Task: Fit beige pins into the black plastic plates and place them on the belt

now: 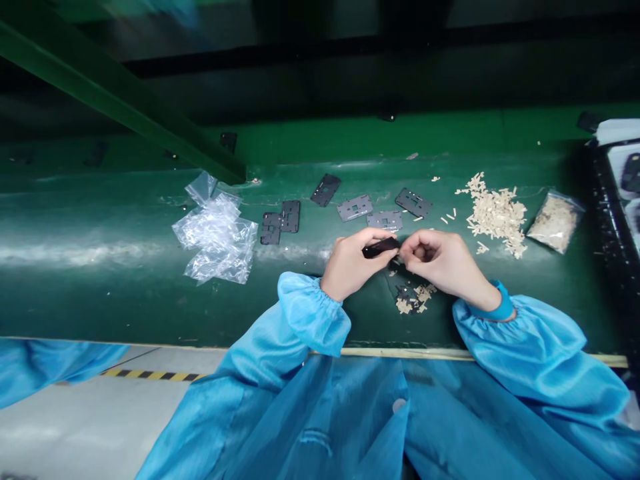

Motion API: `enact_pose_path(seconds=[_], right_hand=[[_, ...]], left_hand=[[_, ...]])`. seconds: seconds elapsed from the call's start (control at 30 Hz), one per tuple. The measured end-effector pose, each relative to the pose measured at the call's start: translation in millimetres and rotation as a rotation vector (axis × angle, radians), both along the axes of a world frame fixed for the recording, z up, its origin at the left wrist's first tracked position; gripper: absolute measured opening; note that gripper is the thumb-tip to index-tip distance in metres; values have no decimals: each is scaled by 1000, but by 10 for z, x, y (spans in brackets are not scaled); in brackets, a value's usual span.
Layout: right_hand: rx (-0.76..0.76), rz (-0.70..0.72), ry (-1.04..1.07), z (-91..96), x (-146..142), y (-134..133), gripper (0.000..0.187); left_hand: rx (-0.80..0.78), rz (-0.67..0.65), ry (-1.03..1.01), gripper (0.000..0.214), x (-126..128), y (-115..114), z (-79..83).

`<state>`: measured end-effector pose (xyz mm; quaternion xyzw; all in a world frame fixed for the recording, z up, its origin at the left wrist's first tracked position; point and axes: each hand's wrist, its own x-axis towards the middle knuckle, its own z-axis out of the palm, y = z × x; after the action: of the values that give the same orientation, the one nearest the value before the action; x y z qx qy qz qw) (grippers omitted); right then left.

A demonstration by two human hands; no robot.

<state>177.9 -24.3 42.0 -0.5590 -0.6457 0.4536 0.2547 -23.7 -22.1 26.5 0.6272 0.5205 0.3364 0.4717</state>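
Note:
My left hand [350,263] is closed round a small black flat part [381,247] held edge-on above the green belt [100,267]. My right hand [440,260] meets it at the part's right end, fingers pinched together; whatever they pinch is too small to make out. Both arms wear blue sleeves. Below the hands lies a small heap of cream plastic pieces [415,299]. Just beyond the hands, several dark flat plates [355,208] lie spread on the belt.
A pile of empty clear plastic bags [217,233] lies to the left. A larger heap of cream pieces [497,213] and a filled clear bag [554,222] sit to the right. A black tray [623,180] stands at the far right. A green beam [115,100] crosses the upper left.

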Motion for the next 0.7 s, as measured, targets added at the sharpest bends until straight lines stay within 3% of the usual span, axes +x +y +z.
enact_pose_path(seconds=[0.2,0.43,0.6,0.7], right_hand=[[27,-5,-27,5,-27,-17,6],[-86,-6,84,-26,48,21,5],[-116,-15,109,4,74,37,5],[-117,-4,114,14,66,32,6]], left_hand=[[44,8,28,22,33,-44,-18],[125,98,84,19,-71,50,-15],[-51,-81,-46,18,-85,99,-33],[-111,-53,-76,23,-60,106,-37]])
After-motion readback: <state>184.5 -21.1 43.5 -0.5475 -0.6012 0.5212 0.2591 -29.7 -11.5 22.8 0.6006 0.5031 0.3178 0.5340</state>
